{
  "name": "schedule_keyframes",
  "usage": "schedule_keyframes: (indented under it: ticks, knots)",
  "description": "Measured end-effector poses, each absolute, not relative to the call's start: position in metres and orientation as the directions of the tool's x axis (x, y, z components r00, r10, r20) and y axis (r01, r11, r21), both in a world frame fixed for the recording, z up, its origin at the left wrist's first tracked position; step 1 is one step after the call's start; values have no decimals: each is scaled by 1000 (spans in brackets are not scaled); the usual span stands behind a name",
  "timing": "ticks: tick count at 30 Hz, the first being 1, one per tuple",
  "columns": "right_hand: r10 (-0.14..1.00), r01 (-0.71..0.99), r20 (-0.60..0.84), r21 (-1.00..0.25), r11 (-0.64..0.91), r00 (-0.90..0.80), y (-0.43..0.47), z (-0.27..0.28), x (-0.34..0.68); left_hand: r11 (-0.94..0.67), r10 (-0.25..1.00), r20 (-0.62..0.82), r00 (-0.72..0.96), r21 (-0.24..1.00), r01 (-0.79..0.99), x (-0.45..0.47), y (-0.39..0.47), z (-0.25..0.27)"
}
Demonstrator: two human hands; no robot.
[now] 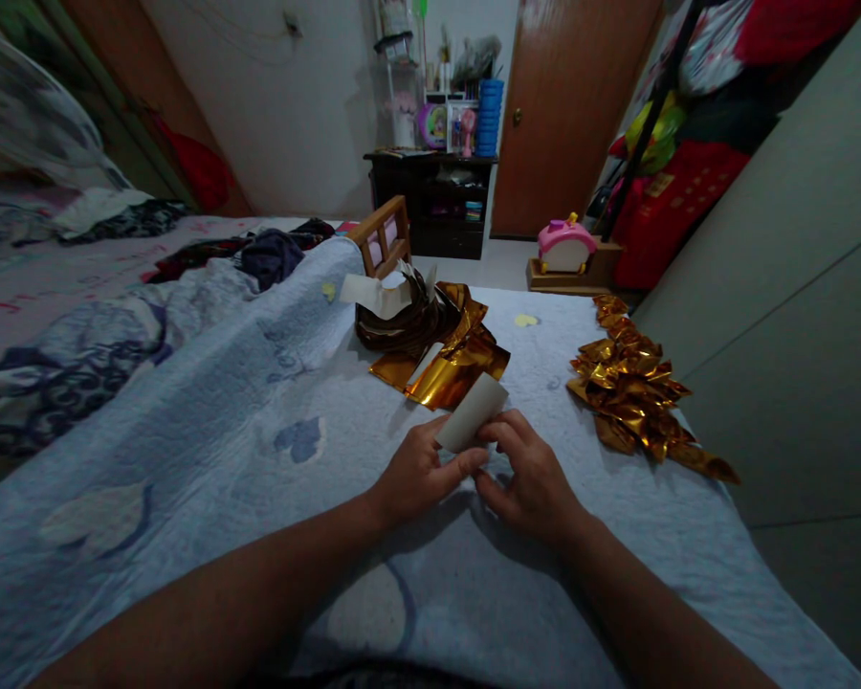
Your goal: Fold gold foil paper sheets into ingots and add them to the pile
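Left hand (417, 471) and right hand (535, 474) are meeting low over a pale blue bedspread (222, 536), working close together at one pale slip (472, 413). The left is holding the slip at its near left edge, its thumb lying across the front and pointing toward the right hand. The right is curling its fingers against the slip's near right edge, its thumb standing apart below; whether it is pinching, I cannot tell. The slip is tilting up and away to the right, curving slightly. Just beyond it, shiny gold foil (466, 368) is lying in folds, with a narrow pale strip (425, 364) resting on it. Behind that, a dark brown bundle (394, 330) is sitting in a rounded heap, and white paper (374, 293) is sticking out on top. Well off to the right, a crumpled gold pile (628, 392) is spreading along the bedspread's edge. Farther back, a pink toy (566, 247) is standing before a wooden door (563, 115).
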State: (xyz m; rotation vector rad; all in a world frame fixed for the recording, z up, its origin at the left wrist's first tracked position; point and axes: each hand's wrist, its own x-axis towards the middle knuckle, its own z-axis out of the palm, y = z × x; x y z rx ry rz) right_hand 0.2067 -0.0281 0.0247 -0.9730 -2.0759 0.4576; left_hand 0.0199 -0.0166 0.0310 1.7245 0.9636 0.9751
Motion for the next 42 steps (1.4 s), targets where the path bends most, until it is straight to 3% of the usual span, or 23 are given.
schedule_keyframes:
  ticks: [4, 8, 11, 15, 19, 23, 36, 42]
  knots:
    - [750, 458, 520, -594, 661, -408, -28, 28, 208, -125, 943, 103, 317, 991, 50, 20, -13, 29]
    - [768, 507, 591, -597, 622, -246, -26, 31, 214, 6, 957, 7, 288, 999, -42, 19, -7, 30]
    - [822, 459, 557, -703, 543, -118, -22, 31, 218, 104, 942, -50, 331, 984, -147, 19, -6, 33]
    - [934, 215, 349, -910, 356, -69, -19, 26, 220, 201, 911, -87, 403, 948, -248, 20, -7, 37]
    - [985, -43, 134, -991, 130, -108, -18, 25, 220, 208, 895, -79, 439, 944, -255, 19, -8, 35]
    - [987, -97, 16, -995, 1, -157, -18, 27, 220, 199, 905, -82, 418, 949, -245, 18, -6, 32]
    - [994, -103, -30, -994, -41, -105, -20, 26, 216, 169, 922, -82, 378, 964, -203, 19, -4, 25]
    - [998, -110, -16, -994, -22, -55, -18, 26, 216, 31, 978, 15, 209, 976, -218, 21, -9, 27]
